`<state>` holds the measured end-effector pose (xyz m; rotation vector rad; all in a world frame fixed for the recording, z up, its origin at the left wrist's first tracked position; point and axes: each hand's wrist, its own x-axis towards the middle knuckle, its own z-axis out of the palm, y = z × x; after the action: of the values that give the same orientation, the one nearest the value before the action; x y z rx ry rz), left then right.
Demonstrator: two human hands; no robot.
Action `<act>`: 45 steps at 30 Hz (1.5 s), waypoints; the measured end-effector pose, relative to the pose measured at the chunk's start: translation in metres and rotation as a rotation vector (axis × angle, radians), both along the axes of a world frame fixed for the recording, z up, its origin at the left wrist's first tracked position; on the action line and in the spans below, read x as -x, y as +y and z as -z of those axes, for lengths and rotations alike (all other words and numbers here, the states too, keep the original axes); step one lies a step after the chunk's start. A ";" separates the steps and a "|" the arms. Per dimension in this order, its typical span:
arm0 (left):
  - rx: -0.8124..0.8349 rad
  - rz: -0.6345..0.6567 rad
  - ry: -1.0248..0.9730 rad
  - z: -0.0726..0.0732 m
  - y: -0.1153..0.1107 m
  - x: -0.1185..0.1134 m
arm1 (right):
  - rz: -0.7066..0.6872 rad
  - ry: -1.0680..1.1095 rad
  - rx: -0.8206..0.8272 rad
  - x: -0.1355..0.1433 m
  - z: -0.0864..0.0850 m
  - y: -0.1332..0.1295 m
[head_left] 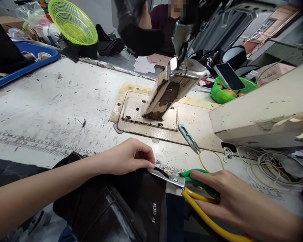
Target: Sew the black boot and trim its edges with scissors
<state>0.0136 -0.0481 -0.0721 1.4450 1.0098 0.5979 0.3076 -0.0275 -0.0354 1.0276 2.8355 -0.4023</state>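
My right hand (224,198) grips a pair of scissors (176,180) with one green and one yellow handle. Their blades point left onto the upper edge of a black shoe upper (141,198), printed with small white characters. Thumb and fingers of my left hand (133,156) pinch that same edge, close to the blade tips. The upper hangs over the front of the table, and its lower part runs out of view. Blue thread snips (189,137) lie on the table beyond the scissors.
A sewing machine post (164,90) rises from the white table (40,111). At right are a machine arm (262,104), coiled cords (280,168) and a green basket (221,95) with a phone (229,76). A blue tray (52,56) stands left; another person (161,20) sits opposite.
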 end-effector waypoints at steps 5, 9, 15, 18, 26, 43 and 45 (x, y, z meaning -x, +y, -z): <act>-0.017 -0.026 -0.033 0.001 0.003 0.001 | -0.017 -0.091 0.061 0.004 0.004 0.002; 0.038 -0.011 -0.068 0.003 0.004 0.002 | -0.034 -0.091 0.068 0.006 0.006 0.001; 0.048 -0.029 -0.212 0.002 0.006 0.003 | -0.058 -0.076 0.074 0.021 0.006 0.002; 0.034 -0.056 -0.259 0.000 0.006 0.003 | -0.094 -0.087 0.050 0.027 0.006 0.004; -0.058 -0.138 -0.402 0.001 0.008 0.004 | -0.152 -0.083 -0.019 0.047 0.007 0.006; 0.064 -0.438 -0.830 -0.005 0.013 0.010 | -0.204 -0.145 -0.109 0.081 0.007 0.006; 0.100 -0.464 -0.884 -0.006 0.013 0.011 | -0.196 -0.131 -0.093 0.086 0.008 0.005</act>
<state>0.0030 -0.0352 -0.0658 0.6984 0.6268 1.3507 0.2216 -0.0225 -0.0434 0.7491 2.8239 -0.1789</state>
